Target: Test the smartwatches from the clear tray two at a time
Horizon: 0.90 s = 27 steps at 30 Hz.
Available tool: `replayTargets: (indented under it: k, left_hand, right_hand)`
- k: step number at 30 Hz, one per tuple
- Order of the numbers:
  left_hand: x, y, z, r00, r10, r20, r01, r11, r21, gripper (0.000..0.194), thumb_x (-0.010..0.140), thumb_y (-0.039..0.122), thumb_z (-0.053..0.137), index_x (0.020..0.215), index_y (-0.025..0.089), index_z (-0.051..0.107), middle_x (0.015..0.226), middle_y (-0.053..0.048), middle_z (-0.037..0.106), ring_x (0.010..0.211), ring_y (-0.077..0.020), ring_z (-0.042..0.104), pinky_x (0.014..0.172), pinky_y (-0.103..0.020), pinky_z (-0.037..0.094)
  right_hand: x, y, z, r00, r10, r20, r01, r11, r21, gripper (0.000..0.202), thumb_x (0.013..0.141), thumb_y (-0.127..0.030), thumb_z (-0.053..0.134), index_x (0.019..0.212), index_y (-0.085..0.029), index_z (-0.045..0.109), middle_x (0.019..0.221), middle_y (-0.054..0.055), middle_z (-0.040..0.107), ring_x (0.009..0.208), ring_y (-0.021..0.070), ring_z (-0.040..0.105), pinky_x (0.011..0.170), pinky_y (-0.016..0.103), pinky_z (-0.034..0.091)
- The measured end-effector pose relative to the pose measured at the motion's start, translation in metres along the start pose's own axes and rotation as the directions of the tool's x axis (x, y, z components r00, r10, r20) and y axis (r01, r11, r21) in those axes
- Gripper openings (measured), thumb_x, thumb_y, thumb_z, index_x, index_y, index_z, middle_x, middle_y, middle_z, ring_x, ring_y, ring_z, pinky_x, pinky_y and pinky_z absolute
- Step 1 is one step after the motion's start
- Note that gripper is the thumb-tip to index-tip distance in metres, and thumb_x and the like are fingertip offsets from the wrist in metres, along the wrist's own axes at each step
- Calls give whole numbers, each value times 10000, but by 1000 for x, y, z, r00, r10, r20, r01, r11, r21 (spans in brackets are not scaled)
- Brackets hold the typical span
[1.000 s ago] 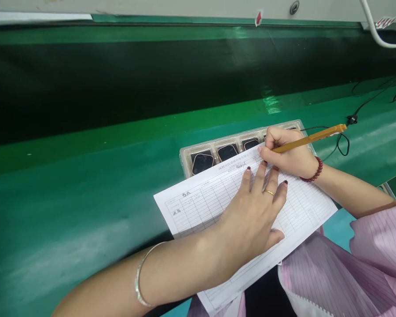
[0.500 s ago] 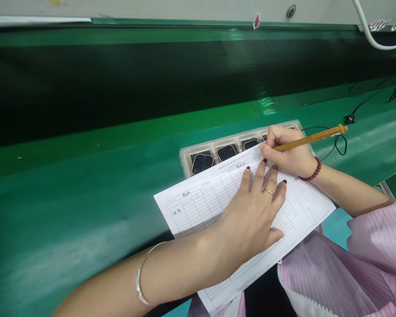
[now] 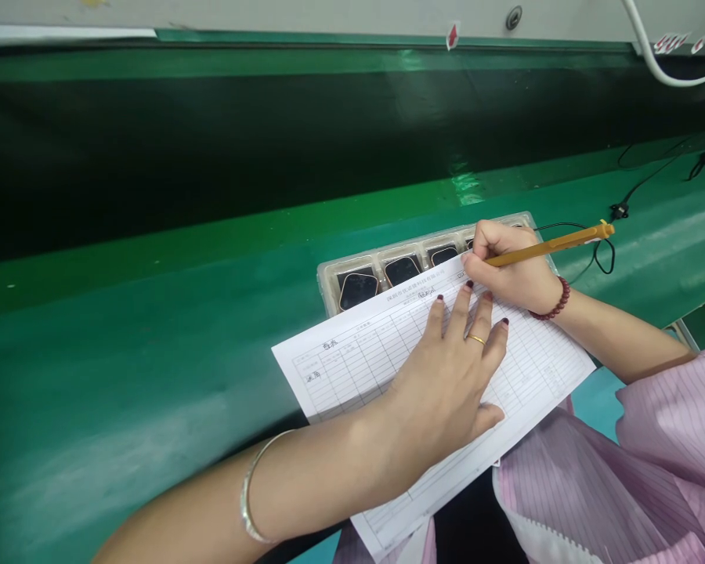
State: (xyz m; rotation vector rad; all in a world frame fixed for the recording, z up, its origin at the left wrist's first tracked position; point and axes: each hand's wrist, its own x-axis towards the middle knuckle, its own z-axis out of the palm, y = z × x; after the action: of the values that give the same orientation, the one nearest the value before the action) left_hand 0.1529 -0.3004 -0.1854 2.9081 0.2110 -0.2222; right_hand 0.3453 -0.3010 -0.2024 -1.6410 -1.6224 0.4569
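A printed paper form (image 3: 352, 384) with a table grid and some handwriting lies tilted at the bench's near edge, its lower part reaching past that edge. My left hand (image 3: 452, 368) rests flat on the form with fingers spread, a ring on one finger. Close above its fingertips, my right hand (image 3: 508, 266) grips a yellow pen (image 3: 555, 244) near the form's top right edge. The pen's tip is hidden behind my right fingers. Partly under the form sits a clear plastic tray (image 3: 327, 283) holding several dark, rounded-square pieces (image 3: 358, 291) with gold-coloured rims.
A green mat (image 3: 123, 376) covers the bench. Black cables with a small connector (image 3: 620, 211) lie at the right, beyond my right hand. A white cable (image 3: 646, 47) hangs at the upper right, in front of a pale panel (image 3: 329, 17).
Some more handwriting shows beside my right fingertips at the form's top edge. Both hands stay nearly in place; the whole view has shifted slightly.
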Motion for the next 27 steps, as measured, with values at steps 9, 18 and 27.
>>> replayTargets:
  k: [9, 18, 27]
  left_hand:
    - [0, 0, -1, 1000, 5, 23, -5, 1000, 3, 926, 930, 703, 564, 1622, 112, 391, 1707, -262, 287, 1586, -520, 218, 1209, -677, 342]
    - [0, 2, -8, 999, -18, 51, 16, 999, 33, 920, 927, 706, 572, 1622, 129, 399, 1718, -250, 262, 1586, -518, 223, 1217, -666, 349]
    - [-10, 10, -14, 988, -37, 151, 23, 995, 92, 890, 929, 649, 624, 1617, 128, 408, 1702, -276, 259, 1570, -516, 267, 1173, -671, 414]
  right_hand:
    - [2, 2, -1, 1000, 3, 18, -5, 995, 98, 289, 776, -152, 636, 622, -227, 404, 562, -47, 440, 534, 99, 369, 513, 259, 291]
    - [13, 23, -26, 961, 270, -61, -197, 823, 533, 517, 884, -694, 677, 738, -242, 475, 499, -64, 454, 420, 94, 353, 411, 239, 279]
    - [-6, 22, -26, 991, 115, 66, -132, 876, 463, 459, 823, -612, 786, 768, -182, 634, 665, -14, 578, 540, 107, 491, 487, 247, 419]
